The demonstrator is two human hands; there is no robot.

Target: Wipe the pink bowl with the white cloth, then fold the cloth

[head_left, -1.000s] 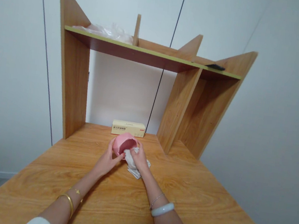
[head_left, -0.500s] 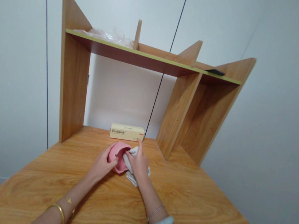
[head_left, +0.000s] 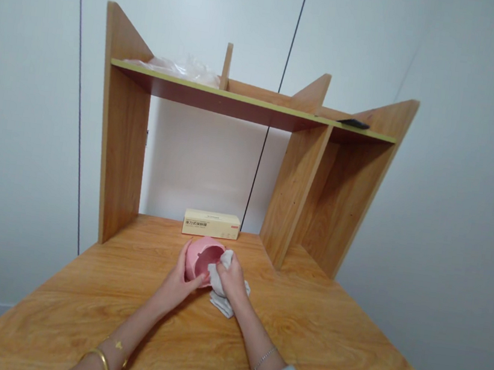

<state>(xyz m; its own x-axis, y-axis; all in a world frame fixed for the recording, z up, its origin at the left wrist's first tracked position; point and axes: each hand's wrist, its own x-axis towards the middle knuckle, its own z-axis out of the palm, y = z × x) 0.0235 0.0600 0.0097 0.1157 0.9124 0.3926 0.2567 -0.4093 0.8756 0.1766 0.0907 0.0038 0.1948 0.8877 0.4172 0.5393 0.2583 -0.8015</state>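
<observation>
The left hand (head_left: 179, 281) grips the pink bowl (head_left: 193, 259) by its side, tilted over the worktop (head_left: 321, 346), presumably to admit the grey cloth (head_left: 222, 304) gripped in the right hand (head_left: 233, 279); whether the bowl touches down cannot be confirmed.

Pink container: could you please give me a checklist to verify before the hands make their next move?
1. Left hand holds the pink container: ok, thumb near the rim.
2. Right hand holds the grey cloth: ok, bunched at the opening.
3. Container upright: not ok, it is tilted, opening turned partly toward the right hand.
4. Container resting on the tabletop: cannot tell.
5. Inside of container dry: cannot tell.
6. Hands off the box behind: ok.
</observation>
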